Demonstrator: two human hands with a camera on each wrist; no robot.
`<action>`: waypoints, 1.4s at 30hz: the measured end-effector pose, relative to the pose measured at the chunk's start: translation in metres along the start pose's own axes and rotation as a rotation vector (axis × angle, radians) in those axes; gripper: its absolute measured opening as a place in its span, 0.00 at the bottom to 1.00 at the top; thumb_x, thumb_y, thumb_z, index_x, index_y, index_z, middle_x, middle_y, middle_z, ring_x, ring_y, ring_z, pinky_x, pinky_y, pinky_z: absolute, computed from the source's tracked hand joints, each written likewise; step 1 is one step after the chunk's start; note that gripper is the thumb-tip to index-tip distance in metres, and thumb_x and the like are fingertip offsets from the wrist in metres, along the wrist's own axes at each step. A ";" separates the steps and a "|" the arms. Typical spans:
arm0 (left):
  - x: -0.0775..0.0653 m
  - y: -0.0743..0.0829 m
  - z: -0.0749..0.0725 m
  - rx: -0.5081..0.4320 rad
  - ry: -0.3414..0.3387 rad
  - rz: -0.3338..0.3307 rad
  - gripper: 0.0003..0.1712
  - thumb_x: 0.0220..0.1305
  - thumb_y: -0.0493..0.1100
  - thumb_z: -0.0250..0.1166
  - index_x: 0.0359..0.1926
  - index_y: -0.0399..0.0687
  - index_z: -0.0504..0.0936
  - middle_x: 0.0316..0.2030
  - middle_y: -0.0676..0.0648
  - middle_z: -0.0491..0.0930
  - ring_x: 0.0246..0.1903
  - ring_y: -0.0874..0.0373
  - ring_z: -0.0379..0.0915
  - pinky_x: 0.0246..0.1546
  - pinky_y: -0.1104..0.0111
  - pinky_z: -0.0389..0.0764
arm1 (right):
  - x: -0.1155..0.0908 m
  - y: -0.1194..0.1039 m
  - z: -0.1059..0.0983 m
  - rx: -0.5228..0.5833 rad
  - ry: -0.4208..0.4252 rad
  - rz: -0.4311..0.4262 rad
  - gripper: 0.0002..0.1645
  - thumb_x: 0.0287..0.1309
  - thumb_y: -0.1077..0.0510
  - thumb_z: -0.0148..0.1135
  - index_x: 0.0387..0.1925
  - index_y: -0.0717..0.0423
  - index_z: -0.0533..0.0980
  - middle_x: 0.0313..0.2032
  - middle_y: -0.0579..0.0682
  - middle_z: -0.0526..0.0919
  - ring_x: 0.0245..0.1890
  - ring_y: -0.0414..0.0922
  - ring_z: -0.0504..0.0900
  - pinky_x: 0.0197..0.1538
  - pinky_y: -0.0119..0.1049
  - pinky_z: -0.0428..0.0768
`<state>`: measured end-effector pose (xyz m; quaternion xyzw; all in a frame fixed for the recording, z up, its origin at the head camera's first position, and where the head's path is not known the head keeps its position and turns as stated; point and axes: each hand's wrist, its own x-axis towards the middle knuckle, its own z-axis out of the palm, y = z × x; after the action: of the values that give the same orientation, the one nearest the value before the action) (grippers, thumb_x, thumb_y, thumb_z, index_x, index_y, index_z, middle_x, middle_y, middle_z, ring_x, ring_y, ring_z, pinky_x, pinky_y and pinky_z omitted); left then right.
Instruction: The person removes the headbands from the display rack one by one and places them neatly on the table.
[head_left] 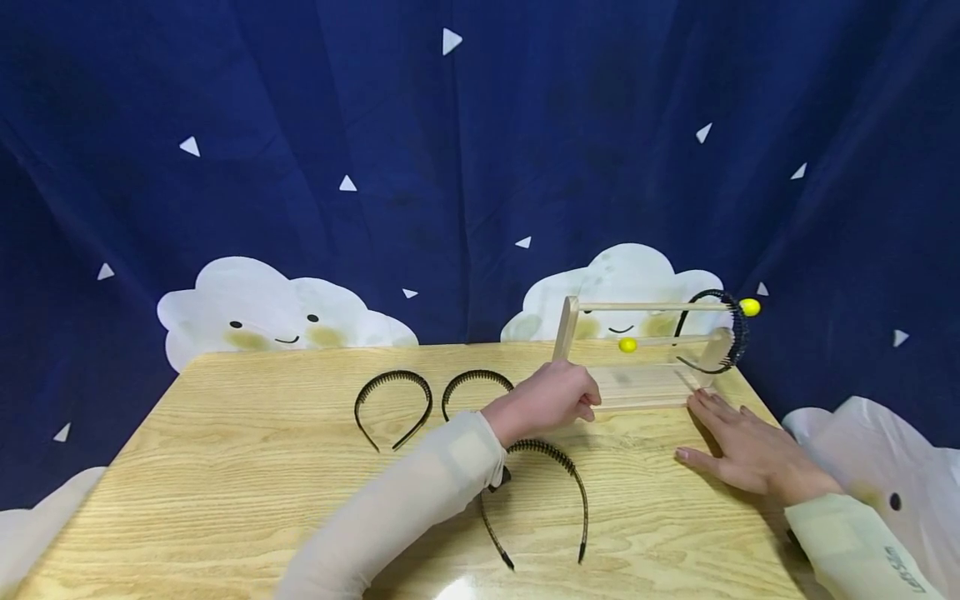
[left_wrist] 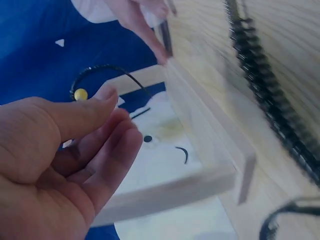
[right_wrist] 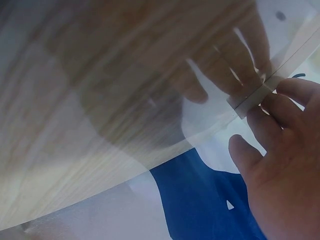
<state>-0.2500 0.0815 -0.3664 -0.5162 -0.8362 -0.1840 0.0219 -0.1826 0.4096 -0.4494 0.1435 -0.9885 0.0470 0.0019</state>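
A wooden rack with two rods and yellow end knobs stands at the table's right rear. One black toothed headband hangs from its upper rod at the right end. My left hand hovers before the rack's left end. In the left wrist view, its fingers are loosely bent, with nothing seen between them and the thumb. With fingers stretched out, my right hand touches the right front corner of the rack's base. In the right wrist view, the fingertips meet the base's end.
Left of the rack, a dark headband lies on the wooden table. A second headband is partly covered by my left forearm. A third headband lies nearer me, also partly covered. A blue curtain with clouds hangs behind.
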 end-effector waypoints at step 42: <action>0.093 0.073 -0.011 0.342 0.164 -0.120 0.05 0.68 0.48 0.68 0.39 0.58 0.89 0.33 0.60 0.83 0.35 0.67 0.79 0.40 0.75 0.79 | -0.002 -0.001 0.000 -0.015 0.031 -0.012 0.57 0.62 0.25 0.55 0.73 0.67 0.61 0.72 0.67 0.61 0.71 0.64 0.60 0.66 0.66 0.61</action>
<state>-0.2318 0.1865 -0.3148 -0.4373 -0.8800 -0.0817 0.1663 -0.1807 0.4095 -0.4488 0.1485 -0.9879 0.0418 0.0183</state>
